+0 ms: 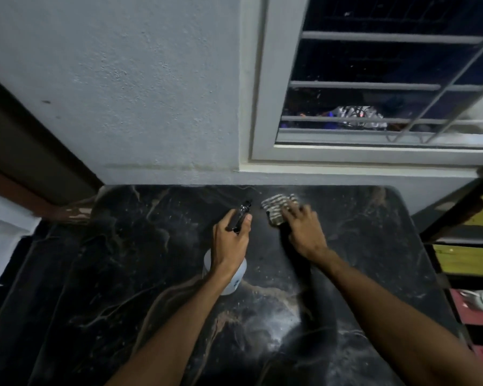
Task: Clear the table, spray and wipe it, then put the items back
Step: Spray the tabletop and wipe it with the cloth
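Note:
A black marble-patterned table fills the lower view, with a wet sheen near its front middle. My left hand grips a spray bottle by its black trigger head; the white body shows below my wrist, above the table's middle. My right hand lies just right of it, fingers spread flat and pressing a striped grey-and-white cloth onto the tabletop near the back edge. Part of the cloth is hidden under my fingers.
A pale wall rises directly behind the table, with a barred window at the upper right. A shelf unit with yellow and red items and a white object stands at the right edge. A dark door frame runs along the left.

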